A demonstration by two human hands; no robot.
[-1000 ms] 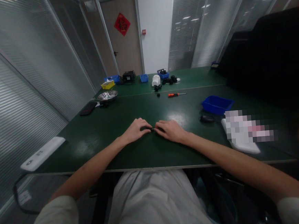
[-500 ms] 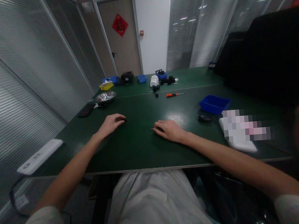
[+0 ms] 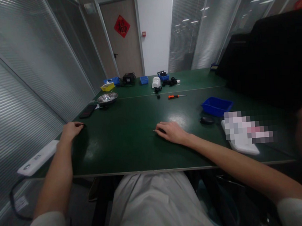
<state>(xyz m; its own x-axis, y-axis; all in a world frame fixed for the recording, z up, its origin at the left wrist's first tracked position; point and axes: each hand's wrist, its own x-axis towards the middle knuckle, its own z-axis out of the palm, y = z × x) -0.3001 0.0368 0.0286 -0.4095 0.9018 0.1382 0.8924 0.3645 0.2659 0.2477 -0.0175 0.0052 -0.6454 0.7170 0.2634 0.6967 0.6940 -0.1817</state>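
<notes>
My left hand [image 3: 72, 130] is at the left side of the green table [image 3: 132, 145], just beyond the white power strip [image 3: 38, 160]. Its fingers pinch a small dark piece [image 3: 84, 125], too small to name. My right hand [image 3: 171, 131] rests on the tabletop near the middle, thumb and fingers drawn together. A thin pale tip shows at its fingertips; what it belongs to is hidden. Ahead of both hands lies an orange-handled screwdriver [image 3: 173, 96], with a small black round part [image 3: 158, 96] to its left.
A metal bowl [image 3: 107, 98] and a black phone [image 3: 87, 111] lie at the left. To the right are a blue tray [image 3: 216, 106], a black mouse [image 3: 207, 120] and a white pad [image 3: 244, 147]. At the back stand a yellow tray [image 3: 107, 87] and a white device [image 3: 156, 82].
My left hand has swung left across the table toward the power strip, with the small dark piece at its fingertips. My right hand has stayed in place.
</notes>
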